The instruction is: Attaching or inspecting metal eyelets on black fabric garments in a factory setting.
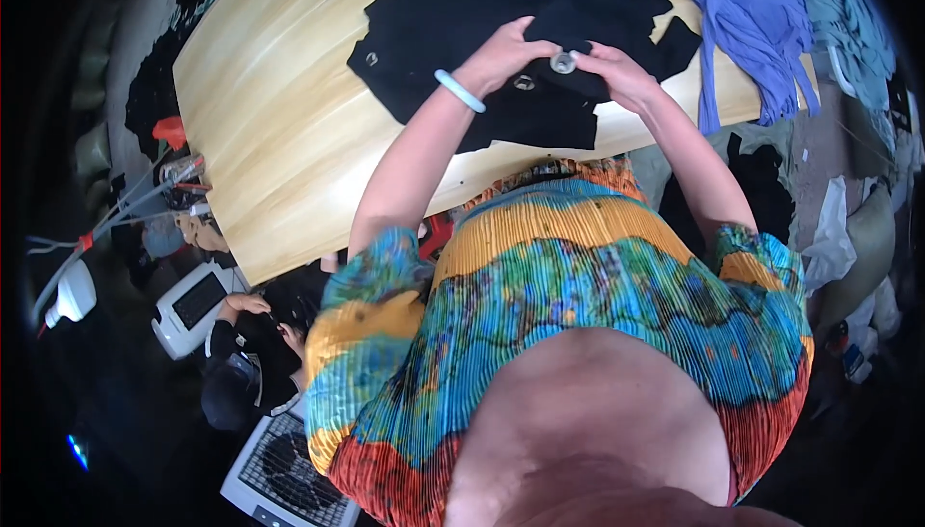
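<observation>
A black cloth garment (453, 36) with several round silver-coloured discs on it lies across the wooden table. My left hand (506, 55) pinches the cloth between thumb and fingers, and a pale bracelet (460, 91) circles that wrist. From the other side my right hand (617, 72) grips the same cloth, its fingers partly hidden behind it. Between my two thumb tips sits a round silver disc (563, 64), button-like; its exact kind is unclear. Another disc (523, 83) shows on the cloth just below my left fingers.
Pale wooden table (279, 132) fills the upper left. Purple cloth (747, 26) hangs over its right end, beside grey-green cloth (843, 16). At lower left are a person in dark clothes (236, 382), a white device (198, 305), a grilled fan-like unit (289, 469) and a white bulb (75, 293).
</observation>
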A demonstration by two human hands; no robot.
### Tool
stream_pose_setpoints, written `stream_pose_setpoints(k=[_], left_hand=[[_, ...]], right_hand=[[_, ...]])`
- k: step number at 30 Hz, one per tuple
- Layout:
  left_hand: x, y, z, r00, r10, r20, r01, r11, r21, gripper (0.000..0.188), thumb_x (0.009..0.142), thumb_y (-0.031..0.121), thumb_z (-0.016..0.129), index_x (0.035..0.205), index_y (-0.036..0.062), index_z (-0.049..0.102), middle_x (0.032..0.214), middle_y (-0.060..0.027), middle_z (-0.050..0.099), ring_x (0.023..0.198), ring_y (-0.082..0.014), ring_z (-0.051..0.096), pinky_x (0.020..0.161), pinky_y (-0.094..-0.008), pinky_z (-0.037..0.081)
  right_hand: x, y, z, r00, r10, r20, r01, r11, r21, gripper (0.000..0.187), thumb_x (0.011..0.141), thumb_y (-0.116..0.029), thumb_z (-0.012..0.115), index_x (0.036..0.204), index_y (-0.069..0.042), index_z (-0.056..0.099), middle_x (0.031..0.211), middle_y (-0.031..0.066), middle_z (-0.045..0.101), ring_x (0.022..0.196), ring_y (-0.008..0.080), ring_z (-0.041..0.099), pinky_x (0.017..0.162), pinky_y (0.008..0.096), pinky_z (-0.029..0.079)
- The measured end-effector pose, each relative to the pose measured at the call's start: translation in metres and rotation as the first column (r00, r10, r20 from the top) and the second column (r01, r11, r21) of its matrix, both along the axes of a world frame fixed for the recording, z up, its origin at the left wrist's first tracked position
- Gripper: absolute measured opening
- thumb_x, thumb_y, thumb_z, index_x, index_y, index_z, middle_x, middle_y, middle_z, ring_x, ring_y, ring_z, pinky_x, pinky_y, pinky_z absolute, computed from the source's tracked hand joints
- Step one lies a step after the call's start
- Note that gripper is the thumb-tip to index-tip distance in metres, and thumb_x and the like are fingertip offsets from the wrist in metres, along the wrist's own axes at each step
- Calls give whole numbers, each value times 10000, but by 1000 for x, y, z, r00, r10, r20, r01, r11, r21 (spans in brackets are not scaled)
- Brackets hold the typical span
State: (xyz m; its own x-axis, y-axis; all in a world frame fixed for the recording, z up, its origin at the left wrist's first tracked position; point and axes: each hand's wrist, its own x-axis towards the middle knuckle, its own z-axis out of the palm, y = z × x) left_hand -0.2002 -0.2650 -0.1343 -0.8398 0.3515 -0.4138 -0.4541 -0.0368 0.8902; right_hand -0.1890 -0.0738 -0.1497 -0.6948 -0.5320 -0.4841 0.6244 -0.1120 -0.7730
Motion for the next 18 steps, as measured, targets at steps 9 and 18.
stream_pose_setpoints(k=[9,18], left_hand=[[92,-83,-71,724,492,-483,-690,523,-501,540,716,304,648,1056,-63,444,1052,-214,448,1008,-345,417,890,-398,330],[105,-146,-142,894,-180,-411,-246,570,-784,481,637,199,715,1056,61,523,1218,-281,329,1105,-407,377,927,-411,339]], right_hand=[[48,15,52,936,-351,-26,344,929,-133,214,849,-141,502,1039,-45,527,1009,42,574,944,133,547,853,292,414],[111,50,131,754,-651,-84,491,645,-585,316,894,-215,398,1125,-18,489,1142,105,529,1089,241,479,970,398,321]])
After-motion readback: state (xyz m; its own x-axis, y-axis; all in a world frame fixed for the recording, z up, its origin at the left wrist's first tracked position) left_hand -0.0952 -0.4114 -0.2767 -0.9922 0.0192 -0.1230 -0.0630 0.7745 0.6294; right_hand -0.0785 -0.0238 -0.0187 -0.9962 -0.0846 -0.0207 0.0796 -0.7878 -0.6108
